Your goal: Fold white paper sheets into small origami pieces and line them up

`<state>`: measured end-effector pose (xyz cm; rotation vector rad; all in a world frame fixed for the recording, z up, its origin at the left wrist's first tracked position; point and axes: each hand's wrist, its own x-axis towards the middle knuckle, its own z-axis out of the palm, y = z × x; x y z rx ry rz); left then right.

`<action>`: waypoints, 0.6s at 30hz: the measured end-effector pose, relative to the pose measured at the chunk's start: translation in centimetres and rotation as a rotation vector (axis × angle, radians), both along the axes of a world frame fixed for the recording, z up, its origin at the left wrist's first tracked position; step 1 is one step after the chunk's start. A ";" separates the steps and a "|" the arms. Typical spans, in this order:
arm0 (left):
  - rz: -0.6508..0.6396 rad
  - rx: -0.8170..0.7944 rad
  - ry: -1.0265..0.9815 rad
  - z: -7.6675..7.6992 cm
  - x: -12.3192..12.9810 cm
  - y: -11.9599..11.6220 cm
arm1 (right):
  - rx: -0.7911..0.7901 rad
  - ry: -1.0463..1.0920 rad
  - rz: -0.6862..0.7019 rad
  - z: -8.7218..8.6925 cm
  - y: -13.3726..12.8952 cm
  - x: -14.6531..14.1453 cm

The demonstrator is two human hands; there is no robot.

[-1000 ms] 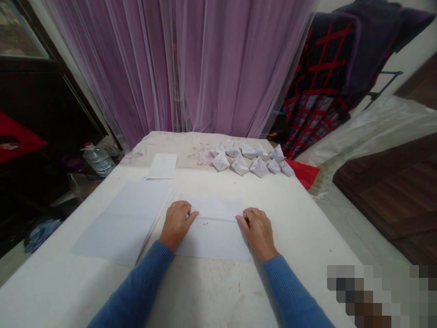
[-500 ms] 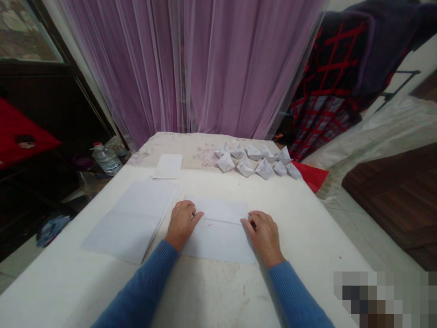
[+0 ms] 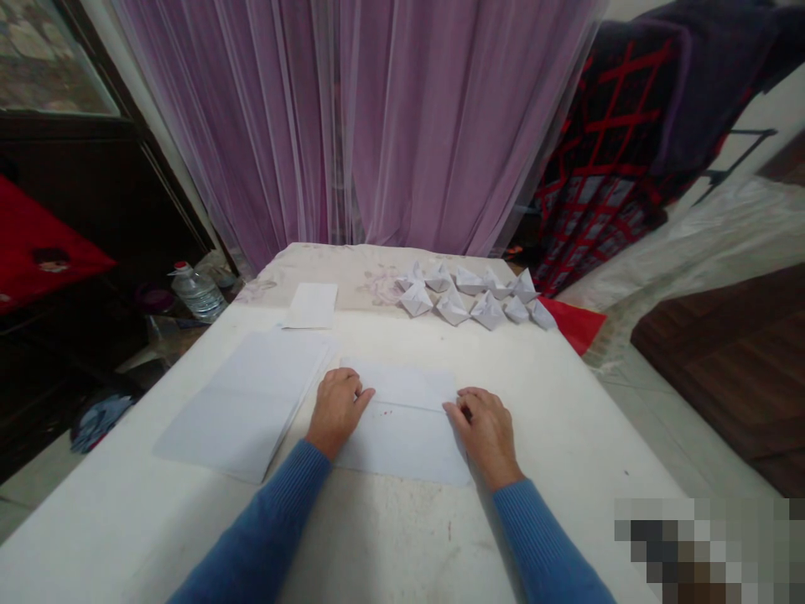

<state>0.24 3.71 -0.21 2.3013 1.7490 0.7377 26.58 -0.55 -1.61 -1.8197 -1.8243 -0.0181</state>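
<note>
Resting on a creased sheet of white paper (image 3: 402, 440), the left hand (image 3: 336, 413) and right hand (image 3: 485, 436) lay apart at its two sides, any pinch impossible to tell; a paper stack (image 3: 242, 403) lay just beyond the left hand, folded paper boats (image 3: 469, 300) well ahead.

Sheer lilac curtains (image 3: 340, 126) fall across the back of the room. On the left stands a dark wooden cabinet (image 3: 69, 210) holding a red cushion (image 3: 44, 260). On the right hangs a dark blanket with a red lattice pattern (image 3: 604, 143), above a pale tiled floor (image 3: 660, 419) and a brown wooden panel (image 3: 723, 369).
</note>
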 end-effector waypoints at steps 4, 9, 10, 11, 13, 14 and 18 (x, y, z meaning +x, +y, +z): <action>-0.008 0.009 0.016 -0.1 -0.1 0.0 | 0.001 0.007 -0.006 0.0 0.1 0.0; -0.023 0.011 0.011 -0.1 -0.2 0.1 | 0.012 0.015 0.003 0.0 0.1 0.0; -0.025 0.013 0.009 -0.2 -0.2 0.1 | 0.014 0.021 0.004 0.1 0.1 0.0; -0.026 0.014 0.008 -0.2 -0.3 0.1 | 0.015 0.029 0.003 0.1 0.1 0.0; -0.023 0.008 0.016 -0.1 -0.3 0.2 | 0.013 0.041 0.002 0.1 0.1 0.0; -0.022 0.000 0.021 -0.1 -0.3 0.2 | 0.011 0.043 0.001 0.2 0.1 -0.1; 0.006 -0.013 0.045 0.3 -0.2 0.0 | -0.006 0.019 -0.013 0.2 0.1 -0.1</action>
